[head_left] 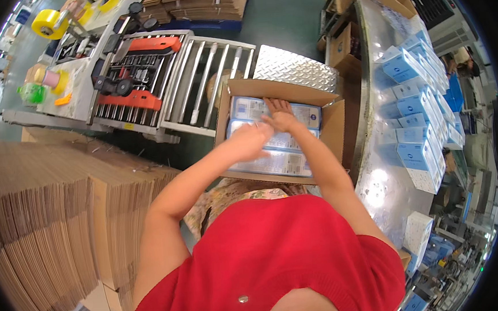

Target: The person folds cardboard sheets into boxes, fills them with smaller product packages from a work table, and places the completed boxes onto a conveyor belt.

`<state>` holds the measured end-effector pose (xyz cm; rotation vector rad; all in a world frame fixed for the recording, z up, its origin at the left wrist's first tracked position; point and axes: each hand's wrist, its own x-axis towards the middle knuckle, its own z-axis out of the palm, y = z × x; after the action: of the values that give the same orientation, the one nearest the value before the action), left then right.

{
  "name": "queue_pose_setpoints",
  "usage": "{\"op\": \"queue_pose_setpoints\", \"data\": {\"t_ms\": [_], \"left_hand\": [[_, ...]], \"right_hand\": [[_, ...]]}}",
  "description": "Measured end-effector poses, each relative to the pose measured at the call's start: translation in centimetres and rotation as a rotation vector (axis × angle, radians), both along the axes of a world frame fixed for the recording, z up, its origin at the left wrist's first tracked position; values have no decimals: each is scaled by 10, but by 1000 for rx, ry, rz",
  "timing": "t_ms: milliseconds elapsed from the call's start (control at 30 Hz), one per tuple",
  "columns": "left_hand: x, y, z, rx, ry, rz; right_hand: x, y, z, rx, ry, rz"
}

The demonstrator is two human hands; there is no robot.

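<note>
In front of me stands an open brown carton [334, 131] holding several flat blue-and-white boxes [278, 162] laid in rows. My right hand [281, 118] reaches over the carton's right side, its fingers stretched out on the boxes of the far row. Close beside it, my left hand [252, 139] is over the middle of the boxes. Its fingers are partly blurred, and whether they grip anything is hidden.
A roller conveyor [197, 81] with an orange-railed machine [136, 76] lies to the left. Flattened cartons [39, 210] are stacked at near left. On the right, a metal table [377, 178] carries blue-and-white boxes [410, 106]. A diamond-patterned metal plate [292, 68] lies beyond the carton.
</note>
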<state>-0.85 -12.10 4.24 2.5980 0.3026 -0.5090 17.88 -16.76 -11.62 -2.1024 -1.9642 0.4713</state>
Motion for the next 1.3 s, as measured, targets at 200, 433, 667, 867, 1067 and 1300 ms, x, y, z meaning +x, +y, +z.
{"op": "queue_pose_setpoints", "data": {"t_ms": [200,433,667,867,1067,1300], "left_hand": [[-107,44,6,85,-66,542],[-30,-16,-127,-357,252,166],[-33,-30,-52,-542,273,-401],[-35,5,-85,-34,-122,354],[-57,5,-168,-322,-718,1054],[-31,52,-214,-487,-745,857]], "right_hand": [[58,-74,141,244,254,-69],[80,-160,120,-127,289,-558],[19,-104,48,-269,-20,-46],[55,-54,125,609,-253,-167],[75,-94,80,478,-263,-102],[37,-131,-1,312,45,-644]]}}
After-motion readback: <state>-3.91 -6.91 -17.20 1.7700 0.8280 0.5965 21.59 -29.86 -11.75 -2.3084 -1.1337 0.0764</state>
